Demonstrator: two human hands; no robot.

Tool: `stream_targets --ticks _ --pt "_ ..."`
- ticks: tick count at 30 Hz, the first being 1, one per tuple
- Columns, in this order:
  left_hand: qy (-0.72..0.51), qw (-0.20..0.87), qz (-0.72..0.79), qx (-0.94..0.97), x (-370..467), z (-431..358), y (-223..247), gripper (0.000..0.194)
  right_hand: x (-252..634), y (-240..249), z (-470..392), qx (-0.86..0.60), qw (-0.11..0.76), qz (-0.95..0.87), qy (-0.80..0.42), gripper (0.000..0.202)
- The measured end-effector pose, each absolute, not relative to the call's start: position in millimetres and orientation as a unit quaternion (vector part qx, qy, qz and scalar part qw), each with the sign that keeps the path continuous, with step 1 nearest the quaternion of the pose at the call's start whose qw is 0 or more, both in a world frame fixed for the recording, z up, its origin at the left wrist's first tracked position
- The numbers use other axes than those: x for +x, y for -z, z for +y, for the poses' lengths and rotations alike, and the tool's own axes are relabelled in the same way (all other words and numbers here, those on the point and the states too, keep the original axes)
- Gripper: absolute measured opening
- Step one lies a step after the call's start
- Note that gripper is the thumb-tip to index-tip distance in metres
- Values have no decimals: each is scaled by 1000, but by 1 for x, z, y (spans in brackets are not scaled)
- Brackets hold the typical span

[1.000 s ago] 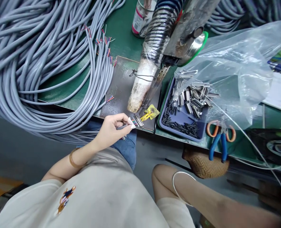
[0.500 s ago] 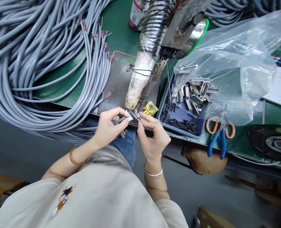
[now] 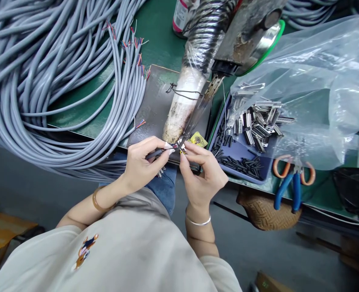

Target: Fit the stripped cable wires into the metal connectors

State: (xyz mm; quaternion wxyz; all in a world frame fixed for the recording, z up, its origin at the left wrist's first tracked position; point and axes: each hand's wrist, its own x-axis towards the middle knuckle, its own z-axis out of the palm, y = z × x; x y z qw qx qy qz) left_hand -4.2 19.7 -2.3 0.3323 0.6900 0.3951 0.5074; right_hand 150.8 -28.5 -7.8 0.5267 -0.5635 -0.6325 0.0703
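My left hand point(image 3: 144, 162) pinches the end of a grey cable point(image 3: 155, 153), whose thin coloured wires point(image 3: 175, 146) reach a small metal connector point(image 3: 182, 148). Close beside it, my right hand point(image 3: 202, 172) has its thumb and forefinger pressed together at the connector's right side; what lies between these fingertips is too small to make out. The dark tip of the soldering tool point(image 3: 204, 97) comes down just above the connector. A yellow piece point(image 3: 199, 139) lies behind my right fingers, on the dark board point(image 3: 158, 87).
Bundled grey cables point(image 3: 106, 150) fill the left. A wrapped hose point(image 3: 187, 87) hangs over the board. At the right stand a blue tray point(image 3: 243, 148) of connectors and black sleeves, plastic film point(image 3: 313, 93), blue-handled pliers point(image 3: 296, 190) and orange-handled scissors point(image 3: 308, 174).
The view has shifted, so the bench items appear further right. The connector is turned differently under the tool tip, and both hands stay close around it.
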Motion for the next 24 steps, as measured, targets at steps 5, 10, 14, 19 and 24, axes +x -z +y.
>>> stream_targets --ticks 5,10,14,19,24 --pt "-507 322 398 694 -4 19 2 5 151 6 -31 -562 518 -642 -61 15" --pt "-482 330 402 705 -4 15 3 6 154 4 -34 -565 489 -662 -56 18" --pt "-473 328 398 714 -4 13 3 5 155 4 -36 -571 485 -661 -41 17" --pt "-474 314 392 723 -4 11 3 6 154 6 -38 -569 483 -666 -22 18" --pt "-470 294 400 730 -4 11 3 7 153 9 -38 -567 486 -664 -18 18"
